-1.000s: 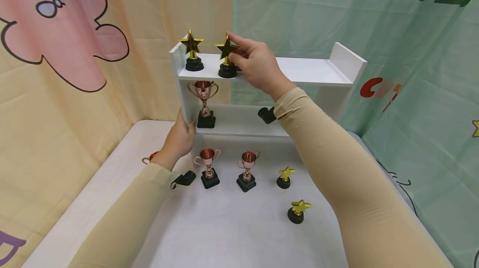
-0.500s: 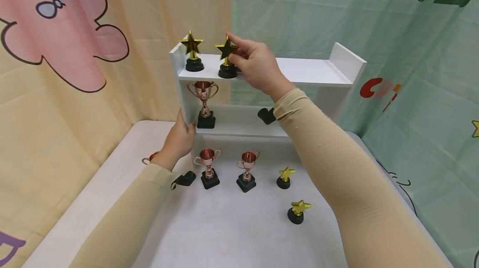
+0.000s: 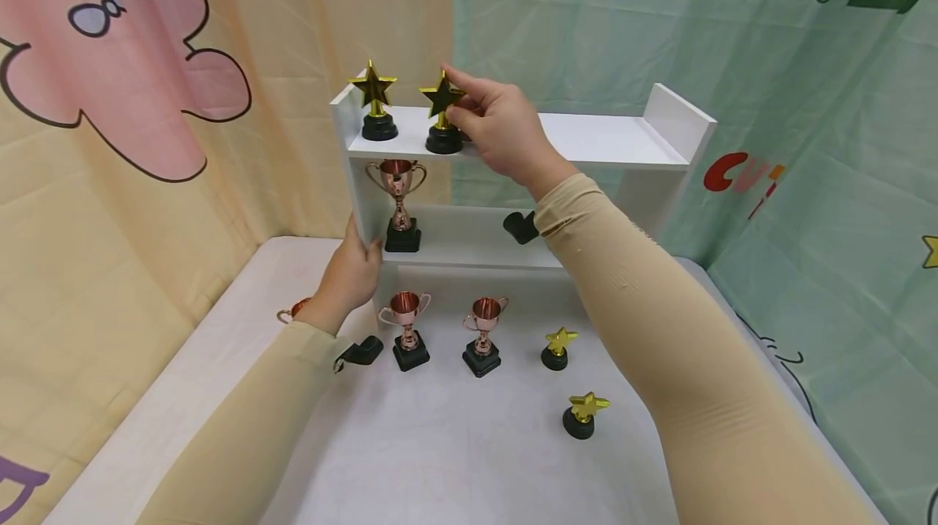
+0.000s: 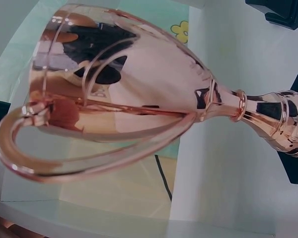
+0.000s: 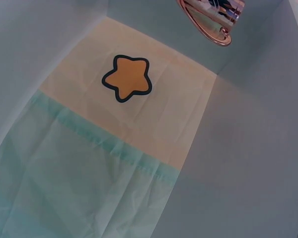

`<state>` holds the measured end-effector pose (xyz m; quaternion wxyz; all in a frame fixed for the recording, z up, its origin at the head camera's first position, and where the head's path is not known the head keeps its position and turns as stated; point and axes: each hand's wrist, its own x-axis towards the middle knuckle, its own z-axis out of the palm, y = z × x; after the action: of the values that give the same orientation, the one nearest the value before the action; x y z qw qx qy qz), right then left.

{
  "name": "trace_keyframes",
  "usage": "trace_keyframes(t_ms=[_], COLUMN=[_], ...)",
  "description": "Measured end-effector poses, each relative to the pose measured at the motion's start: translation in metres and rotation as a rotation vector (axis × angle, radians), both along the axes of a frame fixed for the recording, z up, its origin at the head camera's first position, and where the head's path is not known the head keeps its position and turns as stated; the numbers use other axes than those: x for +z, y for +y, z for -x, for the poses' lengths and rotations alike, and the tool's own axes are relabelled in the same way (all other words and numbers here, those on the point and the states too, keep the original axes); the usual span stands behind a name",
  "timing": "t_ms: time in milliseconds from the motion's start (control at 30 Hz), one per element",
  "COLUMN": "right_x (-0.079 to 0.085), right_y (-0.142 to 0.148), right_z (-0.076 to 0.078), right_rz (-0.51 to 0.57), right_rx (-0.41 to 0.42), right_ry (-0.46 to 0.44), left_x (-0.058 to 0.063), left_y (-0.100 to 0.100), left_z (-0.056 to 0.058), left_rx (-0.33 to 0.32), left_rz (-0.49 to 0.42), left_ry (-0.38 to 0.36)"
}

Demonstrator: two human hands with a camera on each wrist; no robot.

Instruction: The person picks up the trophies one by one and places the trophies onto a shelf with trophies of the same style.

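Observation:
My right hand [image 3: 506,122] pinches a gold star trophy [image 3: 442,95] with a round black base, upright on the top board of a white shelf [image 3: 601,138]. A matching star trophy [image 3: 374,89] stands to its left. Low on the shelf's left side, my left hand [image 3: 350,274] grips the side panel, thumb in front and the other fingers mostly hidden. Near it, on the middle board, stands a rose-gold cup trophy [image 3: 398,177]; that cup [image 4: 154,74] looms large in the left wrist view. Part of a rose-gold cup [image 5: 218,15] shows in the right wrist view.
On the white-covered table [image 3: 454,460], before the shelf, stand two rose-gold cup trophies, left [image 3: 405,309] and right [image 3: 485,315], and two small star trophies, farther [image 3: 561,343] and nearer [image 3: 587,407]. Another cup [image 3: 295,308] is mostly hidden behind my left wrist. Printed curtains [image 3: 293,61] hang behind.

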<state>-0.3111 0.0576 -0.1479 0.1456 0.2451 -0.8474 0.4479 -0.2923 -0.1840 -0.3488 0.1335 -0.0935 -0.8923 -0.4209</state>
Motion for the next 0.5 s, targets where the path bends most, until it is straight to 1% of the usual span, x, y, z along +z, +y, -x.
trace_keyframes(t_ms=[233, 500], right_x=[0.0004, 0.0002], right_y=[-0.0002, -0.0004], right_z=[-0.0005, -0.0009], right_rz=[0.007, 0.015], right_rx=[0.004, 0.015], right_ry=[-0.002, -0.006], left_x=[0.0018, -0.0001], left_y=[0.0006, -0.0005], left_z=[-0.0012, -0.0008], left_rx=[-0.006, -0.004], left_rz=[-0.014, -0.011], left_ry=[-0.005, 0.002])
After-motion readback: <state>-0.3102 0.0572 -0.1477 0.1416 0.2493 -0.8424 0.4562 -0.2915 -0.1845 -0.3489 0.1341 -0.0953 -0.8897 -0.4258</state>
